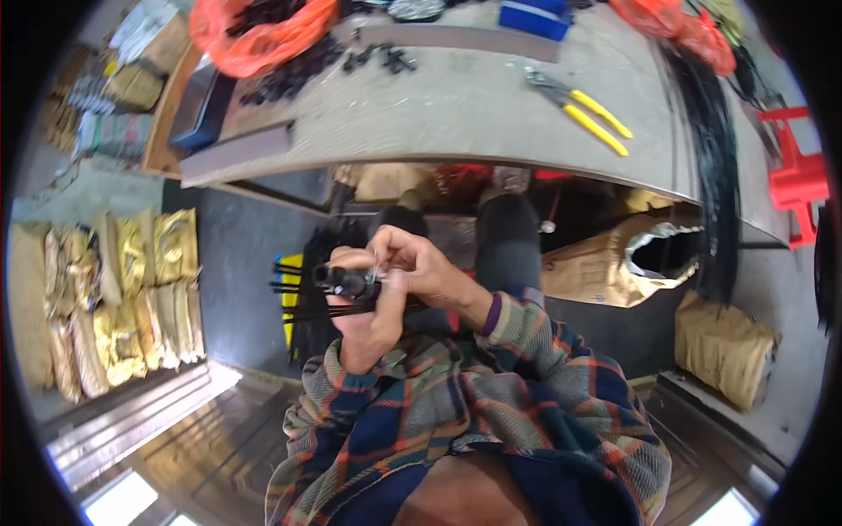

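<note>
A black part [351, 282] was held in front of the person's lap, below the near edge of the table. The left hand [364, 329] was wrapped around it, grasping it, with its thumb pointing up. The right hand [425, 267] had its fingertips bunched at the part's right side, close to the left thumb; whether they pinched it or some small piece could not be told. Thin black rods [303, 309] jutted out to the left beside the left hand, near something yellow [288, 329] half hidden by them. A brown sack [588, 267] lay open under the table to the right of the person's legs. On the table [421, 110], pliers [598, 132] with yellow handles lay right of centre. Small black pieces [289, 81] were scattered at the left, next to an orange bag [232, 60], and a blue box [537, 19] stood at the far side. Long black strips [719, 193] hung over the right end, near a red stool [798, 171]. Wrapped packs [123, 307] lay in rows at far left.
</note>
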{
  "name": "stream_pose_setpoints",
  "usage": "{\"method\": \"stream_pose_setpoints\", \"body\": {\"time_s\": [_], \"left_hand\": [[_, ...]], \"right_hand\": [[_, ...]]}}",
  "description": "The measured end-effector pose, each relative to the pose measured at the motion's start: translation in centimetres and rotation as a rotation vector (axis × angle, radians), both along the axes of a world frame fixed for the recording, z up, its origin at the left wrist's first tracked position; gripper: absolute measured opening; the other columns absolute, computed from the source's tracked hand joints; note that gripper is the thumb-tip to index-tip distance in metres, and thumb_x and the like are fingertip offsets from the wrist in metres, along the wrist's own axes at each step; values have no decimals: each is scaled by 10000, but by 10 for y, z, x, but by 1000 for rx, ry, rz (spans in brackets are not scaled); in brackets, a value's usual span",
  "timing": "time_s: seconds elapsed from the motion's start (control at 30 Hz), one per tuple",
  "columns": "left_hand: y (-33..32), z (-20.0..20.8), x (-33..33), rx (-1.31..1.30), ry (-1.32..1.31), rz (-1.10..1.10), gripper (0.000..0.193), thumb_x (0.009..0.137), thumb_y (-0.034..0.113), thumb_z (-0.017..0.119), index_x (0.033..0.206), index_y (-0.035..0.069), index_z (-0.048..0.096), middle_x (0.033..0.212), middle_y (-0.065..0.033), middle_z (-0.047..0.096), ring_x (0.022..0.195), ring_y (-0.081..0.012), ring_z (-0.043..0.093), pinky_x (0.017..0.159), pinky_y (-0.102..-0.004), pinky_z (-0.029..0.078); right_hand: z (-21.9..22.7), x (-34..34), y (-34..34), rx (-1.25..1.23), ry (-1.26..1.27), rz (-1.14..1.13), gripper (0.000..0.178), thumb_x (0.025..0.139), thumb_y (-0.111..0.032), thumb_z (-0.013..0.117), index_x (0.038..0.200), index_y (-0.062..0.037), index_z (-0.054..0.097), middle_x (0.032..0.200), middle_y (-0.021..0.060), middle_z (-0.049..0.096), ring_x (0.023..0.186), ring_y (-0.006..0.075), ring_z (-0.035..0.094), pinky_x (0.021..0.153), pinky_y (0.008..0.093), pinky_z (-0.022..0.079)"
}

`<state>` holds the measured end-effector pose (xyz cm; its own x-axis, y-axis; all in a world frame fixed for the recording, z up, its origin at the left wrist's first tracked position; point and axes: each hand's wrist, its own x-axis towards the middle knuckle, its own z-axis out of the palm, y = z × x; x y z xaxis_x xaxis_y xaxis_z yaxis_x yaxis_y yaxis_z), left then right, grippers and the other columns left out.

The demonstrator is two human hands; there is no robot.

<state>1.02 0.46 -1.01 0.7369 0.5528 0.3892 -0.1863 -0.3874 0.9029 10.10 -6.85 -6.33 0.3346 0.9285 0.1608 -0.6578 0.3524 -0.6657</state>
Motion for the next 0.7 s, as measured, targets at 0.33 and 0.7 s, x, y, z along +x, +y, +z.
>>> {"method": "stream_pose_setpoints", "body": {"time_s": [0.33,0.7], "left_hand": [[-9,-4,41,-66,38,-275,130,777,-32,570,847,12,469,818,-67,490,739,-134,472,690,-254,389],[-5,-2,18,-165,95,-405,200,773,-60,569,860,37,416,798,-67,455,713,-121,428,660,-253,367]], "right_hand": [[48,210,-131,-1338,-1993,-959,280,792,-325,614,852,-64,531,907,115,576,878,311,542,718,389,442],[82,81,-111,-594,-1593,-661,213,732,-14,631,939,-52,593,920,82,545,826,174,534,716,298,422]]}}
